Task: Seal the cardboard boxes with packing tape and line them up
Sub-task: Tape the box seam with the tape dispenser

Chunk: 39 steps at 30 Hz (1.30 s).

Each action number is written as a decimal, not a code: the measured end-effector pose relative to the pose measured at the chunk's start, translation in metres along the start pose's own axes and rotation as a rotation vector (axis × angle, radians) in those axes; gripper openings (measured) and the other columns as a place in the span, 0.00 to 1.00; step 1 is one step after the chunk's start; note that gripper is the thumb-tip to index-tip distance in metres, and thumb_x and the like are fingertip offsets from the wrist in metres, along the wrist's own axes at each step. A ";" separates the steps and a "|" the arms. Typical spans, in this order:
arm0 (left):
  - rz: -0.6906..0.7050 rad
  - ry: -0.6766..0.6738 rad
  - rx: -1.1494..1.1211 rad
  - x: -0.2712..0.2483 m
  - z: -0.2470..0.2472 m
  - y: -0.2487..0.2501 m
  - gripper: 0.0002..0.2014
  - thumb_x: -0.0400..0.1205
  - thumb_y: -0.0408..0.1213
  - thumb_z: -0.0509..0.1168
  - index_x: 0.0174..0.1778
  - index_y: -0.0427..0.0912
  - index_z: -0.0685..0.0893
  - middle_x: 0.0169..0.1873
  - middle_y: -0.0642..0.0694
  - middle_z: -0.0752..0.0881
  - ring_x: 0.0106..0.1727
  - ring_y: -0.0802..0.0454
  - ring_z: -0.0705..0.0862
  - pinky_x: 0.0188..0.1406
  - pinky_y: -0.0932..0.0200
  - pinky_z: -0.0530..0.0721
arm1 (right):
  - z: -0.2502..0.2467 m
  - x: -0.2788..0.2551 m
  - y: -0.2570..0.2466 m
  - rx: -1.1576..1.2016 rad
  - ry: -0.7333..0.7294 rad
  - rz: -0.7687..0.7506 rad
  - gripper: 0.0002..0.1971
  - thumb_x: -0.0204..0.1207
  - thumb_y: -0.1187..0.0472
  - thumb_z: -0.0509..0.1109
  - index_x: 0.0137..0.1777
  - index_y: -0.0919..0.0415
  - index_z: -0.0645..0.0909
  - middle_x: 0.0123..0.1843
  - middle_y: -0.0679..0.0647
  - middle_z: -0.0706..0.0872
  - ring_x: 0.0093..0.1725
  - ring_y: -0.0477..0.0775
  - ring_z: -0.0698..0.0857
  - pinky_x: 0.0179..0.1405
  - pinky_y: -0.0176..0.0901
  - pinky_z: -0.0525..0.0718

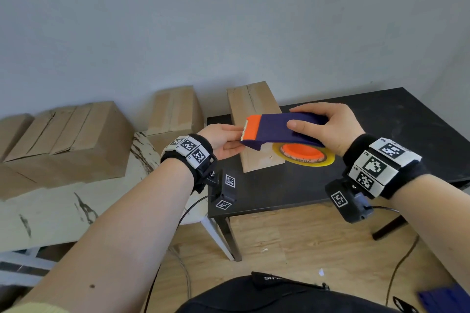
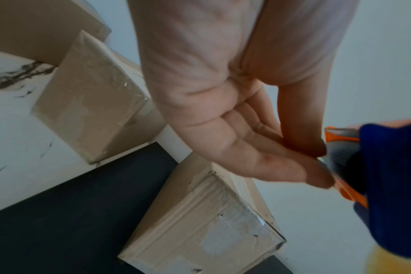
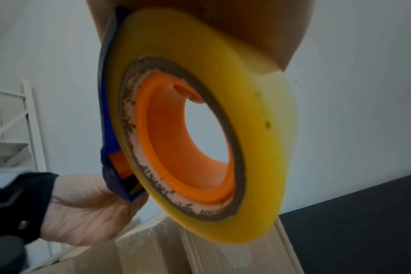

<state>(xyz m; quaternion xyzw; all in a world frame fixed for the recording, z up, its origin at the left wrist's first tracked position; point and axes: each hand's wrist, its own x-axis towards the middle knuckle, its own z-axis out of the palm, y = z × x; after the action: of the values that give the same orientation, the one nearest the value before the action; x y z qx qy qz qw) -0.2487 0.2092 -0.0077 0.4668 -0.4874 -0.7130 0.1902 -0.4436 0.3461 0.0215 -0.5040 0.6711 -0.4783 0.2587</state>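
1. The right hand [image 1: 328, 129] grips a blue and orange tape dispenser [image 1: 279, 129] from above, holding it in the air over a cardboard box [image 1: 254, 109] on the black table [image 1: 381, 134].
2. The left hand [image 1: 223, 140] pinches at the dispenser's serrated front edge; whether it holds the tape end is unclear.
3. More boxes [image 1: 63, 134] sit on the marble-patterned surface [image 1: 76, 211] to the left.
4. Risk: fingertips [image 2: 317, 178] so near the teeth could get nicked, or loose tape could fold onto itself.
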 end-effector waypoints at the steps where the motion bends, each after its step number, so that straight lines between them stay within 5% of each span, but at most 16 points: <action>1: 0.007 0.007 0.020 -0.001 0.000 0.000 0.09 0.80 0.28 0.67 0.56 0.37 0.83 0.33 0.48 0.91 0.33 0.57 0.90 0.33 0.65 0.87 | -0.003 0.001 0.001 -0.026 -0.016 0.009 0.17 0.68 0.52 0.78 0.56 0.52 0.85 0.47 0.46 0.88 0.48 0.47 0.86 0.49 0.42 0.85; 8: 0.100 0.153 0.120 -0.001 0.018 0.008 0.02 0.80 0.27 0.67 0.46 0.36 0.84 0.38 0.44 0.88 0.39 0.53 0.87 0.50 0.58 0.87 | -0.020 0.012 0.014 -0.125 -0.120 0.050 0.16 0.70 0.51 0.77 0.57 0.52 0.85 0.48 0.48 0.88 0.49 0.49 0.86 0.53 0.49 0.86; 12: 0.107 0.382 0.198 0.004 0.007 0.014 0.04 0.82 0.30 0.65 0.51 0.35 0.82 0.39 0.45 0.85 0.37 0.57 0.84 0.39 0.66 0.85 | -0.046 0.020 0.029 -0.173 -0.067 0.080 0.13 0.68 0.52 0.78 0.52 0.50 0.86 0.46 0.48 0.88 0.48 0.51 0.86 0.55 0.50 0.85; 17: 0.064 0.515 0.206 0.015 0.020 0.005 0.03 0.83 0.31 0.64 0.45 0.36 0.82 0.37 0.44 0.86 0.37 0.57 0.85 0.38 0.64 0.84 | -0.062 0.034 0.037 -0.352 -0.048 0.010 0.10 0.68 0.54 0.76 0.50 0.49 0.88 0.45 0.49 0.88 0.49 0.52 0.84 0.53 0.45 0.82; 20: 0.005 0.544 0.168 0.020 0.029 0.000 0.06 0.81 0.28 0.64 0.37 0.38 0.81 0.39 0.42 0.86 0.44 0.52 0.87 0.40 0.63 0.85 | -0.067 0.046 0.038 -0.450 -0.053 0.014 0.08 0.67 0.51 0.75 0.46 0.43 0.86 0.42 0.44 0.87 0.48 0.51 0.84 0.51 0.43 0.80; 25: 0.017 0.642 0.201 0.024 0.033 -0.008 0.06 0.82 0.31 0.62 0.43 0.37 0.83 0.35 0.44 0.87 0.40 0.53 0.87 0.37 0.61 0.85 | -0.065 0.063 0.035 -0.572 -0.063 0.023 0.08 0.68 0.50 0.72 0.46 0.44 0.85 0.42 0.43 0.86 0.49 0.52 0.83 0.57 0.47 0.81; 30: 0.056 0.657 0.418 0.034 0.026 -0.016 0.12 0.83 0.35 0.58 0.39 0.38 0.86 0.36 0.46 0.90 0.40 0.52 0.88 0.52 0.51 0.88 | -0.060 0.078 0.031 -0.592 -0.082 0.048 0.08 0.67 0.50 0.72 0.46 0.45 0.85 0.44 0.46 0.88 0.49 0.53 0.84 0.56 0.49 0.82; 34: 0.031 0.675 0.466 0.042 0.018 -0.019 0.16 0.83 0.35 0.59 0.28 0.44 0.82 0.32 0.49 0.87 0.45 0.49 0.89 0.55 0.49 0.87 | -0.050 0.087 0.029 -0.593 -0.119 0.031 0.06 0.68 0.50 0.72 0.45 0.44 0.84 0.44 0.45 0.87 0.49 0.53 0.83 0.56 0.50 0.82; 39: -0.023 0.675 0.468 0.047 0.009 -0.019 0.16 0.82 0.33 0.61 0.27 0.43 0.81 0.35 0.45 0.88 0.50 0.46 0.89 0.56 0.47 0.86 | -0.040 0.095 0.027 -0.613 -0.149 0.024 0.07 0.69 0.50 0.71 0.46 0.46 0.85 0.44 0.47 0.87 0.49 0.53 0.83 0.57 0.51 0.81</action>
<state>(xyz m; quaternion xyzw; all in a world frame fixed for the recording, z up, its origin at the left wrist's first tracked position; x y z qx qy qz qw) -0.2759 0.1885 -0.0463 0.7105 -0.5415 -0.3919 0.2198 -0.5227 0.2745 0.0268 -0.5842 0.7690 -0.2125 0.1488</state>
